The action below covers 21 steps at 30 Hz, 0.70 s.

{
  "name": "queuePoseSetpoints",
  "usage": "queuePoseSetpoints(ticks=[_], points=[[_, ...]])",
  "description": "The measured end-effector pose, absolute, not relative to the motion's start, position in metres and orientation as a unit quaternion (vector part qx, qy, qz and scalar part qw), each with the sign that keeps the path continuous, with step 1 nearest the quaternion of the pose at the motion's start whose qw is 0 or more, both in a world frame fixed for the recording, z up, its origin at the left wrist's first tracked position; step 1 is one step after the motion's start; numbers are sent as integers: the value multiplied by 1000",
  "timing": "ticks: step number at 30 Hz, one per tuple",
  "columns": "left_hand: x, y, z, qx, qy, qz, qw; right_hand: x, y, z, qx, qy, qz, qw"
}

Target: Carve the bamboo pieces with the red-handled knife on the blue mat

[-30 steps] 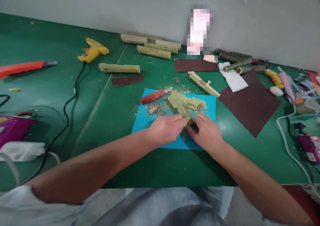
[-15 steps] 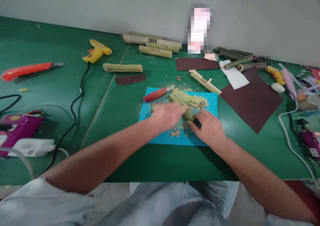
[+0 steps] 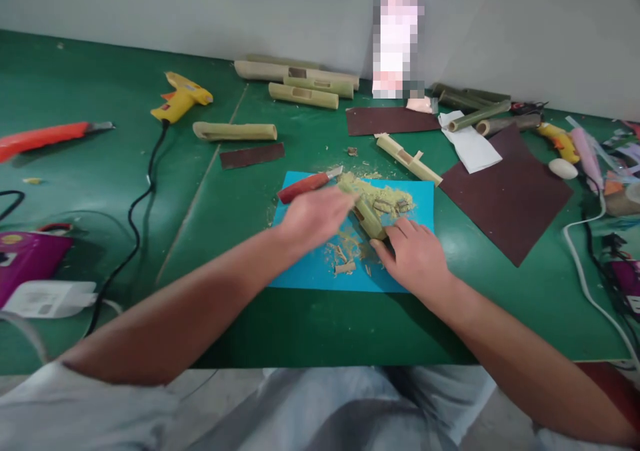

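Note:
A short green bamboo piece lies slanted on a blue mat among yellow-green shavings. My right hand is closed around its near end; something dark under the fingers is too hidden to name. My left hand, blurred by motion, is spread flat over the mat, its fingertips at the piece's far part. A red-handled knife lies on the mat's far left corner, just beyond my left hand.
Brown sandpaper sheets lie to the right, and a notched bamboo stick beyond the mat. More bamboo tubes line the wall. A yellow glue gun with its black cord, an orange tool and a purple device sit left.
My left hand has slid from the bamboo's near end up and left across the mat. Loose chips now lie exposed on the mat near the front. My right hand stayed at the near end.

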State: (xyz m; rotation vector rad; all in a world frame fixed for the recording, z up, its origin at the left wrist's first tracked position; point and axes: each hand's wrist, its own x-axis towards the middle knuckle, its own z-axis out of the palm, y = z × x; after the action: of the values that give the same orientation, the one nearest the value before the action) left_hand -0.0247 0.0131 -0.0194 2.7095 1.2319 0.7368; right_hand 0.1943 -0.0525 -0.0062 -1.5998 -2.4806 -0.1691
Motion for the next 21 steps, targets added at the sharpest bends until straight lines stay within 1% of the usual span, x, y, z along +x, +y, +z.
queuePoseSetpoints(ticks=[2,5,8,12,16,19,20,21], points=[[-24,10,-18,880,403,252,14,193,-54,-5,-536,-837,-74,83],[-22,6,-16,910,343,231,22,191,-56,-4,-531,-838,-101,72],[-21,6,-15,886,393,247,15,190,-57,-4,-531,-837,-113,70],[-23,11,-16,912,342,222,38,190,-58,-5,-525,-842,-102,67],[-27,15,-18,859,433,271,24,191,-58,-4,-531,-839,-94,76],[-29,13,-19,900,373,209,82,192,-58,-4,-533,-838,-85,83],[-29,13,-19,904,358,218,82,192,-58,-4,-534,-837,-80,86],[-30,13,-19,886,385,252,66,192,-58,-4,-535,-837,-76,89]])
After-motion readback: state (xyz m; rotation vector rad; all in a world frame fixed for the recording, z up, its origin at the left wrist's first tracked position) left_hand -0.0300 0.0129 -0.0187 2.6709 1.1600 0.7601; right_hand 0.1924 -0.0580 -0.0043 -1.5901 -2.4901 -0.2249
